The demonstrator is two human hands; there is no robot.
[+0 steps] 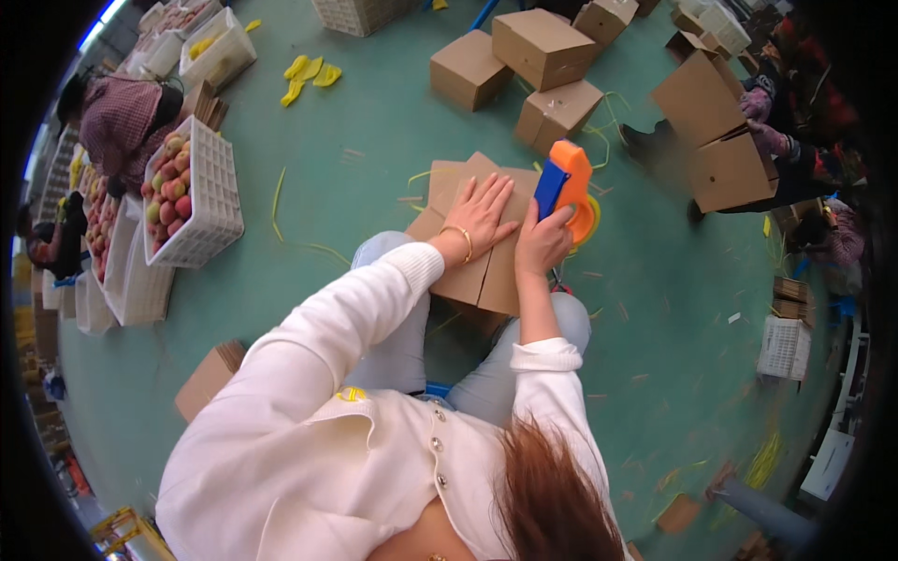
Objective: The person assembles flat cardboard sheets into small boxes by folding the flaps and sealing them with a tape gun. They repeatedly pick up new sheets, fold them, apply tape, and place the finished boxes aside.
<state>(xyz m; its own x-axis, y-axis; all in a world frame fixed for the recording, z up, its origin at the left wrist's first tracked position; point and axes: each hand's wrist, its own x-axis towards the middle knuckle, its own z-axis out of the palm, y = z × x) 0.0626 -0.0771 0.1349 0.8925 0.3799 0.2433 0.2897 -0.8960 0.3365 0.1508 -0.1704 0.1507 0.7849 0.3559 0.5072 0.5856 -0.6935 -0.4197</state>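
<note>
Mid-frame carton (503,280) looks light, kinda bendy, best held by edges; left hand (482,217) flat on it, right hand (544,241) gripping tape gun (572,168).

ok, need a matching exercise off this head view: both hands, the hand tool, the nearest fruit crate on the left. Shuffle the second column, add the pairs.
Column one
1. Left hand
2. Right hand
3. Tape dispenser
4. Nearest fruit crate on the left

Column two
A. Orange and blue
B. White, with latticed sides
C. Fingers closed around a handle
D. Laid flat on a cardboard box

Pairs: 1-D, 2-C, 3-A, 4-B
</note>
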